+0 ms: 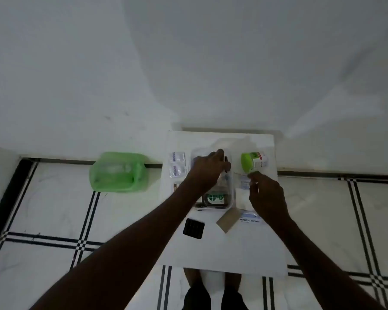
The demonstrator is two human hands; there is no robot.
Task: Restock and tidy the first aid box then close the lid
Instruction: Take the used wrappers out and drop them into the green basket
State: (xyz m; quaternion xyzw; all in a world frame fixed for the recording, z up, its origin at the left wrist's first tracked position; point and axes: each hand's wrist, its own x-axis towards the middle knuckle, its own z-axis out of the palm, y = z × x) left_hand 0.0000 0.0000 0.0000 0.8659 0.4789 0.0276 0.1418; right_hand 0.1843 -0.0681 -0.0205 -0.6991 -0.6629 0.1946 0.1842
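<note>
The clear plastic first aid box (233,195) stands open on a white table (233,249). A dark bottle with a green label (215,199) lies in its near end. My left hand (207,170) reaches over the box's far half, fingers curled on a small dark item (228,164) that I cannot identify. My right hand (267,194) is just right of the box and pinches a thin clear packet (242,180) by its edge. A jar with a green lid (253,162) lies on its side beyond my right hand.
Blister packs (177,164) lie left of the box. A black ridged square (193,228), a brown card (227,220) and an antiseptic bandage packet (250,218) lie in front of it. A green translucent plastic container (119,173) sits on the tiled floor against the wall, left of the table.
</note>
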